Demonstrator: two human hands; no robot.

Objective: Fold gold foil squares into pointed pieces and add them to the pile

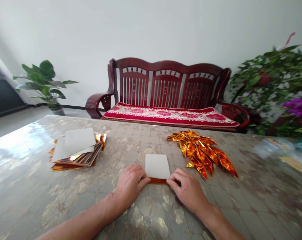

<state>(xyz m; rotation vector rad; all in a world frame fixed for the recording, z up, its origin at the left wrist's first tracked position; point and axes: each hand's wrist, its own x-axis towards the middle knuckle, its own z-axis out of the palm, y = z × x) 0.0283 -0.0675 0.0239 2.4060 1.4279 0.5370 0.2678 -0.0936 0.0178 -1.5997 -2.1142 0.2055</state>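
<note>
Head view: left hand (130,186) and right hand (188,190) seem to grip a foil sheet's (157,166) near corners. Folded foil (199,153) lies beside.

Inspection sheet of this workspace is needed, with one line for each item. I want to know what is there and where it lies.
surface: glossy stone-patterned table cover, with glare at left.
job's things: foil-backed sheet, white side up, orange foil showing at its near edge; stack of foil sheets at left; pile of folded gold foil pieces at right.
clutter: clear plastic wrapping and cardboard piece at far right, blurred.
hands: left hand and right hand both touch the sheet's near edge.
cables: nothing seen.
surroundings: dark red wooden bench with floral red cushion; potted plant; leafy plant with purple flowers.
</note>
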